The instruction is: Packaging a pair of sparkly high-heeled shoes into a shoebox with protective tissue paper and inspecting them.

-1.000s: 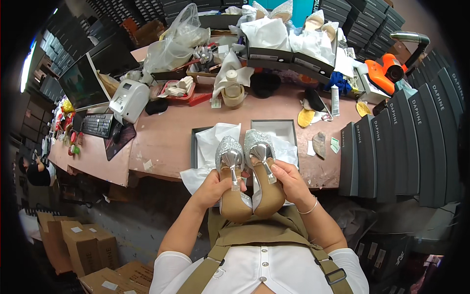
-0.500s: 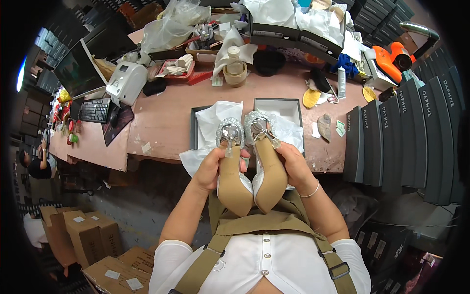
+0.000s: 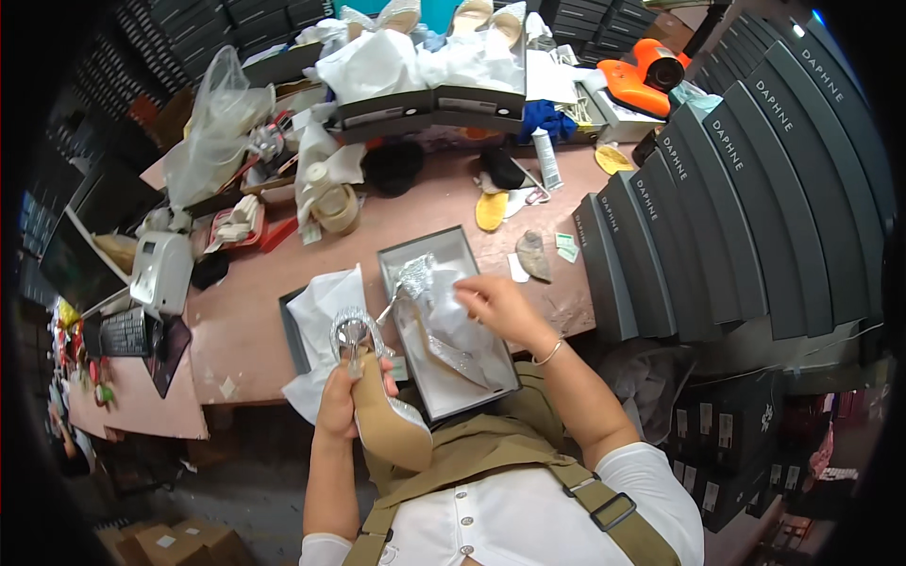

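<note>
My left hand (image 3: 338, 401) is wrapped round a silver glitter high-heeled shoe (image 3: 389, 434), its tan sole turned up and its clear-tipped heel near my thumb. The matching shoe (image 3: 444, 351) lies on its side in a grey open shoebox (image 3: 453, 406), its heel pointing left over the box's edge. White tissue paper (image 3: 442, 300) lies beside that shoe in the box. Over the box's right side is my right hand (image 3: 500, 307), fingers curled together at the tissue; whether they pinch it is hidden. More white tissue (image 3: 326, 307) spreads over a dark tray or lid (image 3: 293, 330) left of the box.
Stacked grey shoeboxes (image 3: 698, 208) rise on the right. At the back of the pink table (image 3: 255, 311) are open boxes (image 3: 425, 104) with shoes and tissue, a jar (image 3: 330, 203), and an orange tool (image 3: 637, 85). A label printer (image 3: 160, 274) and keyboard (image 3: 123, 332) are on the left.
Both hands held the pair of shoes; now the right shoe lies in the box. My right hand has let go of it and moved to the tissue. The view has swung right.
</note>
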`<state>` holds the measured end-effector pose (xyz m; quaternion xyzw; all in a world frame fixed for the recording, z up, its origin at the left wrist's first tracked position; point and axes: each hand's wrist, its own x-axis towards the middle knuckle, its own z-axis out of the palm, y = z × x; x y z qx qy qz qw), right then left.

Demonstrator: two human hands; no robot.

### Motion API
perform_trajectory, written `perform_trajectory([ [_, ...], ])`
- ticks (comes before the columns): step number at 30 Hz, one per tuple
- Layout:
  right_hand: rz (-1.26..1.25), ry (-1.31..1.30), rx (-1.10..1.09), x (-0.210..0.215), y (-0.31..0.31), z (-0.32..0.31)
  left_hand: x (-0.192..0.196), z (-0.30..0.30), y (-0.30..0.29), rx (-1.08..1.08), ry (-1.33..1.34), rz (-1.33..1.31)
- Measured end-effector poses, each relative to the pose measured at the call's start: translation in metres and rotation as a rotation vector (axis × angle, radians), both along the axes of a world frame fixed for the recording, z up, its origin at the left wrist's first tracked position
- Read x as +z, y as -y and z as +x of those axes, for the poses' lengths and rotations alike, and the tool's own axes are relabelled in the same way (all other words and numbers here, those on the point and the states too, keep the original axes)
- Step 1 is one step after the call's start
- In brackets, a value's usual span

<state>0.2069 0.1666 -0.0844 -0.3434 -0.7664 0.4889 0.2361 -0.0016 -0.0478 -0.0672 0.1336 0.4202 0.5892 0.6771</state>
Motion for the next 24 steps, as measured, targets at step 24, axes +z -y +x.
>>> perform_trajectory([
  [24, 0.540, -0.192, 0.048, 0.058, 0.001, -0.020, -0.003, 0.025, -0.033, -0.062, 0.041, 0.039],
])
